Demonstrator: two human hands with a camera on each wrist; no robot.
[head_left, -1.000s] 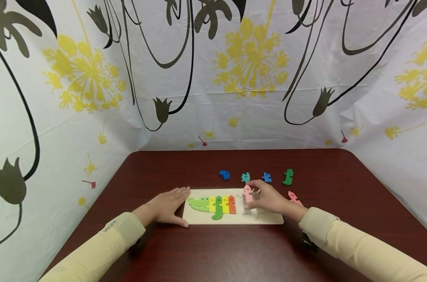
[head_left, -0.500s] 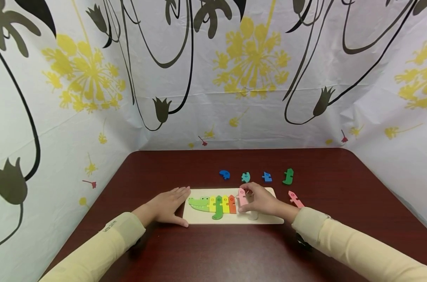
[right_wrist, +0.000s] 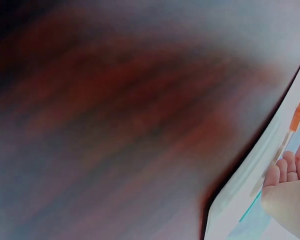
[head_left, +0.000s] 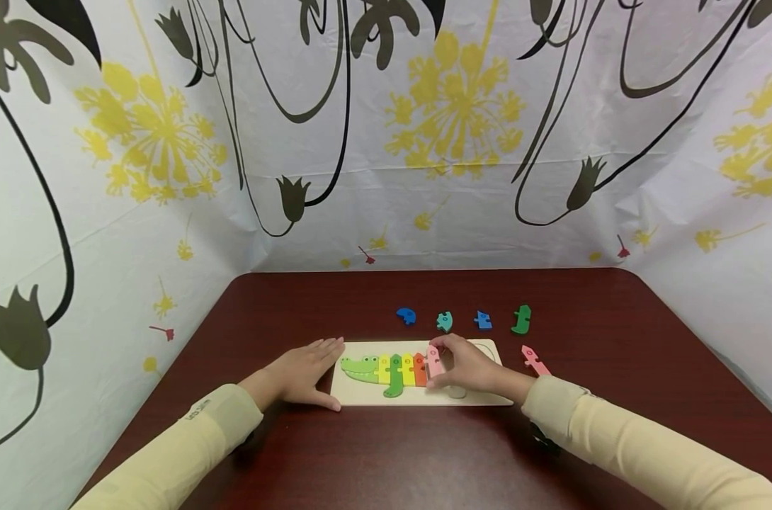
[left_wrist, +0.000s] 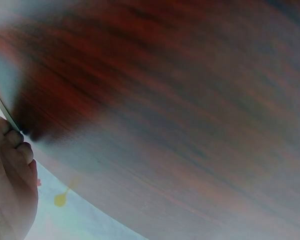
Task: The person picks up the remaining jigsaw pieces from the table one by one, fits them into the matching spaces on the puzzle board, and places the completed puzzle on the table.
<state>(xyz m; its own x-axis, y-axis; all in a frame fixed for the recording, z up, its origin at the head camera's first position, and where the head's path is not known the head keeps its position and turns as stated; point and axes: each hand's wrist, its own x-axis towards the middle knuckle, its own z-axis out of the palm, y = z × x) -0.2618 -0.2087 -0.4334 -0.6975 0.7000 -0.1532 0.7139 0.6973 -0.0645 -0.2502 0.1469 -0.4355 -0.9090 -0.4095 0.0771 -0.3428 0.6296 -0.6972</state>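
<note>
A pale wooden puzzle board (head_left: 360, 397) lies on the table, with a crocodile's green head piece (head_left: 359, 369) and yellow, green and orange body pieces in its left half. My right hand (head_left: 472, 365) pinches a pink puzzle piece (head_left: 433, 360) between thumb and fingers, slightly tilted beside the orange piece (head_left: 420, 370). Whether the piece sits fully in its recess I cannot tell. My left hand (head_left: 297, 375) rests with straight fingers at the board's left edge. The left wrist view catches part of the left hand (left_wrist: 12, 180); the right wrist view shows the right hand (right_wrist: 290, 195) over the board (right_wrist: 240, 187).
Behind the board lie a dark blue piece (head_left: 406, 316), a teal piece (head_left: 445, 321), a blue piece (head_left: 483, 321) and a green piece (head_left: 522, 320). Another pink piece (head_left: 535, 360) lies right of the board, near the right wrist. A patterned cloth (head_left: 386, 142) hangs behind the table (head_left: 386, 453).
My right hand has carried the pink piece left and down, from above the board's recess to right beside the orange piece. The left hand has stayed in place.
</note>
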